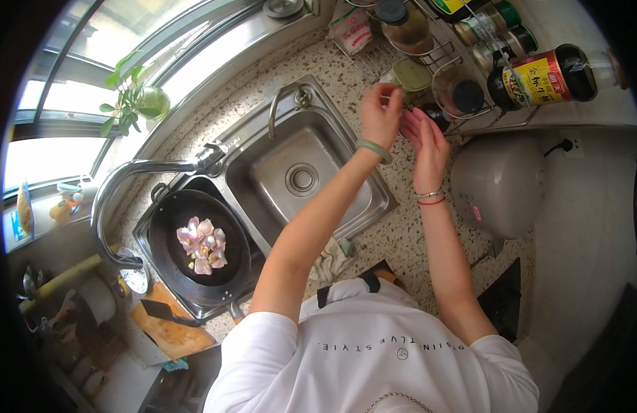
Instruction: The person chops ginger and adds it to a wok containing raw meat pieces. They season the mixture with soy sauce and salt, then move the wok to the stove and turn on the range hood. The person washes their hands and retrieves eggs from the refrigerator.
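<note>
Both of my hands reach to the counter's far right corner, in front of the seasoning rack. My left hand (382, 115), below a green-lidded container (409, 74), has its fingers curled into a pinch; what is between the fingertips is too small to tell. Close beside it, my right hand (429, 141) is held with the fingers stretched out and the palm turned toward the left hand. A dark round-topped bottle or jar (438, 118) sits right behind the right fingers, partly hidden by them. I cannot tell whether they touch it.
A wok (168, 230) holding pale pink food pieces (203, 246) sits over the left sink basin. The steel sink (263, 162) and curved faucet (143, 167) lie left of my arms. A wire rack (439, 51) carries a soy sauce bottle (549, 77); a grey rice cooker (497, 182) stands right.
</note>
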Demonstrator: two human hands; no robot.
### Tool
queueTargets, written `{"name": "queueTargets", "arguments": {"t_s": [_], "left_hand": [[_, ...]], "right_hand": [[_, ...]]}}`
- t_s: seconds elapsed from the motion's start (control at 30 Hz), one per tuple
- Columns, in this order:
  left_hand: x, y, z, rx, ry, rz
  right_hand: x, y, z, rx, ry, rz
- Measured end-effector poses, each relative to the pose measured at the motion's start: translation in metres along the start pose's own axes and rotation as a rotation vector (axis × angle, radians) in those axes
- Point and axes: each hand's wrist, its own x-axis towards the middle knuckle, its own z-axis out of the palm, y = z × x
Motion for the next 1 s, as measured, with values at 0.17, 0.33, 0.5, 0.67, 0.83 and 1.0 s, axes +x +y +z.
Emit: {"name": "queueTargets", "arguments": {"t_s": [0.17,0.33,0.5,0.67,0.83,1.0], "left_hand": [[0.038,-0.013,-0.005,0.346,-0.021,-0.025],[0.058,-0.002,-0.004,0.417,-0.208,-0.328],[0.068,-0.004,-0.005,0.394,-0.349,-0.373],[0.065,-0.018,-0.010,0.382,-0.335,-0.297],[0.035,-0.002,-0.032,0.124,-0.350,-0.393],[-0.015,0.032,-0.078,-0.038,-0.322,-0.438]], "right_hand": [[0.000,0.005,0.005,0.114,-0.012,0.072],[0.009,0.022,0.028,0.479,0.114,0.207],[0.027,0.032,0.042,0.587,0.173,0.216],[0.032,0.034,0.044,0.561,0.113,0.159],[0.001,0.024,0.041,0.451,0.032,0.170],[-0.044,0.007,0.033,0.307,-0.100,0.247]]}}
